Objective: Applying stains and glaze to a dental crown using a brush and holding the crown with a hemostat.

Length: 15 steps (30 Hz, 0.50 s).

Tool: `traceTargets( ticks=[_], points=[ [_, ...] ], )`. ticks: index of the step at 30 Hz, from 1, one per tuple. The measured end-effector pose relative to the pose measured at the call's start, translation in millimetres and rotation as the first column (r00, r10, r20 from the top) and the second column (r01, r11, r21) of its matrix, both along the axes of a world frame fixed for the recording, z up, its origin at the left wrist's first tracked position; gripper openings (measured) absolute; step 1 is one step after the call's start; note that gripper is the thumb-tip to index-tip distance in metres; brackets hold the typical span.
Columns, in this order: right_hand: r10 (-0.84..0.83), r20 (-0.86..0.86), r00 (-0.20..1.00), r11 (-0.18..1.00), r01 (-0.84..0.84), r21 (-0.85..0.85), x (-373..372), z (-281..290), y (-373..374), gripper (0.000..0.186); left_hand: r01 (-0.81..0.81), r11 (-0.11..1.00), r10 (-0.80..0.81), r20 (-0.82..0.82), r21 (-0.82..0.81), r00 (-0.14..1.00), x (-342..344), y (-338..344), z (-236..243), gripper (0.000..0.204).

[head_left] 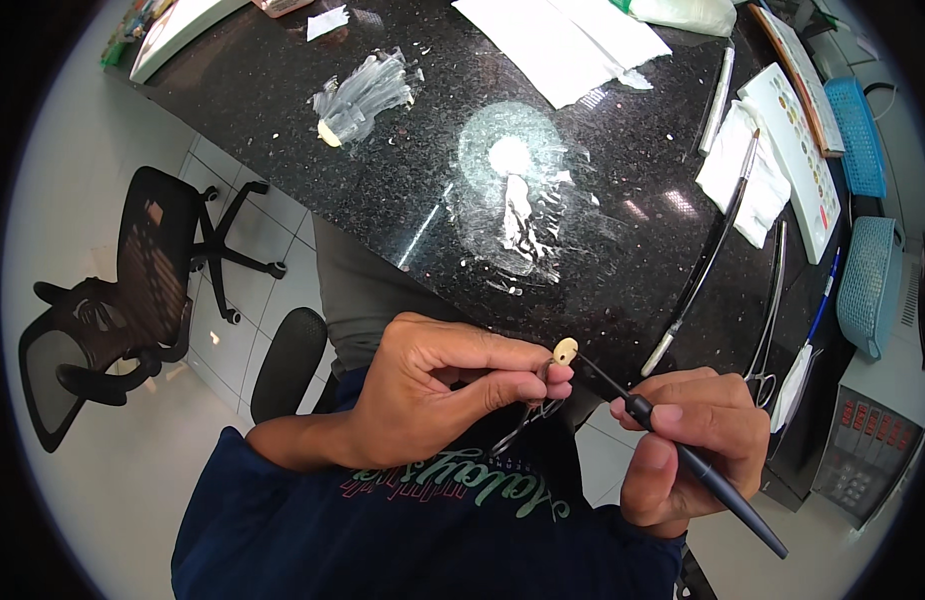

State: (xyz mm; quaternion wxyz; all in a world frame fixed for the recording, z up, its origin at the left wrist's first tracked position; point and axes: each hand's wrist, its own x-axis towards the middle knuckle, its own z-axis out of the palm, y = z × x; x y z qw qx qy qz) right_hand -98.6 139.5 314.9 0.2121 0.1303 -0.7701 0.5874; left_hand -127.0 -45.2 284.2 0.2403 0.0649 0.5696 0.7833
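My left hand [443, 385] is closed in a pinch, with a small cream-coloured rounded piece [566, 350] at its fingertips. A dark spot shows on the piece's face. Below those fingers a thin metal tool [523, 425] juts out; whether it grips the piece is hidden. In my right hand [698, 440] is a slim black pen-shaped handle tool [718, 475], held between thumb and fingers. Its thin dark tip points at the cream piece, very near or touching it; which, I cannot tell.
The black speckled worktop [383, 200] carries white smears [523, 225], a smeared pale patch [368, 100] and paper sheets [563, 40]. To the right lie a long brush [723, 225] on a white cloth [753, 180], scissor-handled forceps [768, 320], a palette [793, 165] and blue baskets [871, 285].
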Motion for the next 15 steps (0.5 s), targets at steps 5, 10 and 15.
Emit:
traceTargets(
  ticks=[5, 10, 15],
  points=[
    [0.018, 0.013, 1.0, 0.999, -0.019, 0.027, -0.1, 1.0, 0.5, 0.019, 0.014, 1.0, -0.014, -0.015, -0.014, 1.0, -0.4, -0.4, -1.2, 0.01],
    [-0.031, 0.022, 0.999, 0.999, 0.031, 0.022, 0.4, 1.4, -0.7, 0.017, 0.016, 1.0, -0.016, -0.036, -0.008, 0.999, -0.5, -0.2, -1.9, 0.01],
    [-0.029, 0.022, 0.999, 1.0, 0.029, 0.012, -0.2, 2.3, -0.1, 0.018, 0.016, 1.0, -0.016, -0.063, -0.013, 0.998, -1.0, 0.2, -2.6, 0.01]
  ],
)
